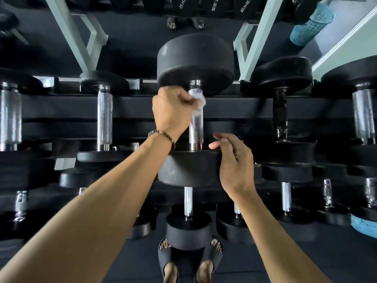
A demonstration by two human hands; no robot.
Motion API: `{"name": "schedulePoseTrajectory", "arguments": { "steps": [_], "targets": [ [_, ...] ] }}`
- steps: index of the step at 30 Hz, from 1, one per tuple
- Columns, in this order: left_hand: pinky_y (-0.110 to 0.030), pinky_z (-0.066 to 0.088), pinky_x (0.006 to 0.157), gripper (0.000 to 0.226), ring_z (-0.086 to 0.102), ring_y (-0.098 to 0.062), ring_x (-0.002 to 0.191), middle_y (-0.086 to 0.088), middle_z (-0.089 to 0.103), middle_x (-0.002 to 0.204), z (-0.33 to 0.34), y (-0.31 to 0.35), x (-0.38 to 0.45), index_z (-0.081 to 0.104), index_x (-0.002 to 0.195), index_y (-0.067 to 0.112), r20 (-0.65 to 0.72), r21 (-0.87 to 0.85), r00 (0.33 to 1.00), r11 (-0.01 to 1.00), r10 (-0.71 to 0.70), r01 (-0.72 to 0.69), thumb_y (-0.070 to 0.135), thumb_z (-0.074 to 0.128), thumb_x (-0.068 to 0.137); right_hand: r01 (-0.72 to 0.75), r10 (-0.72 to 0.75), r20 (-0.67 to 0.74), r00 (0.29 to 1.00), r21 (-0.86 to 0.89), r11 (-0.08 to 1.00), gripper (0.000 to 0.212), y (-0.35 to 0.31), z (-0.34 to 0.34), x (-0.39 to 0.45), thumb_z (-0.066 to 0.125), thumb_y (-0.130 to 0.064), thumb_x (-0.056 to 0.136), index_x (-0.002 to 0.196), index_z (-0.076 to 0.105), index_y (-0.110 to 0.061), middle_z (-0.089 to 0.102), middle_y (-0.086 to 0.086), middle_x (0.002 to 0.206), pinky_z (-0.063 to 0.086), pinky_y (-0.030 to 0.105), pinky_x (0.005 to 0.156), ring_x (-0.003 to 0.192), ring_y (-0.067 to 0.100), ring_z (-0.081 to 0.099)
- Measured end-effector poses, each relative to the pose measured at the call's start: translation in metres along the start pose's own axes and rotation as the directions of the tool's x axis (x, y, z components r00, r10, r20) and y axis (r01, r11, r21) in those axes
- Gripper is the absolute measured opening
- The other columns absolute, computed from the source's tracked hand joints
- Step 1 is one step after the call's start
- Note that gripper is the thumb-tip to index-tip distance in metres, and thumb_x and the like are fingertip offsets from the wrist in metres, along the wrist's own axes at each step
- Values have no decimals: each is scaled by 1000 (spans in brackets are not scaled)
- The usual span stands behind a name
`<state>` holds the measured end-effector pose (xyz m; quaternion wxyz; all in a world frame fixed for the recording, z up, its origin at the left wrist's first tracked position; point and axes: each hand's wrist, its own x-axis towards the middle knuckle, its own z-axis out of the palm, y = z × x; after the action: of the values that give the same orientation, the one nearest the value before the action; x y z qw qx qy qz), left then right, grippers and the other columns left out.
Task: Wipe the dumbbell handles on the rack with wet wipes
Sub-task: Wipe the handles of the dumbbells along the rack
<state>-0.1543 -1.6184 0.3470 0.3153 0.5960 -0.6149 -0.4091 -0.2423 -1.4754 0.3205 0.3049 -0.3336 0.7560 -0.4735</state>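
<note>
A large black dumbbell lies on the rack's top tier in the centre, its knurled chrome handle [196,129] running away from me. My left hand [171,111] is closed around a crumpled white wet wipe [199,103], pressed against the upper part of that handle just below the far head [195,60]. My right hand [234,160] rests on the right edge of the near head [187,168], fingers curled over its rim. A bracelet sits on my left wrist.
More dumbbells line the black rack [130,107]: chrome handles at left [105,117] and far right [364,115], a dark handle [281,113] to the right. Smaller dumbbells [188,225] sit on the lower tier. My sandalled feet [189,260] stand below. A pale metal frame [67,33] rises behind.
</note>
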Motion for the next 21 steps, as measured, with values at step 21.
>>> {"name": "schedulePoseTrajectory", "arguments": {
  "steps": [21],
  "targets": [
    [-23,57,63,27,62,-7,62,2,70,67,-17,-19,-21,71,65,16,282,213,956,977,-83,22,31,93,63,35,-35,-2,999,11,999,37,-2,0,-1,38,-25,91,101,72,-17,70,-12,79,47,22,77,84,5,64]
  ]
}}
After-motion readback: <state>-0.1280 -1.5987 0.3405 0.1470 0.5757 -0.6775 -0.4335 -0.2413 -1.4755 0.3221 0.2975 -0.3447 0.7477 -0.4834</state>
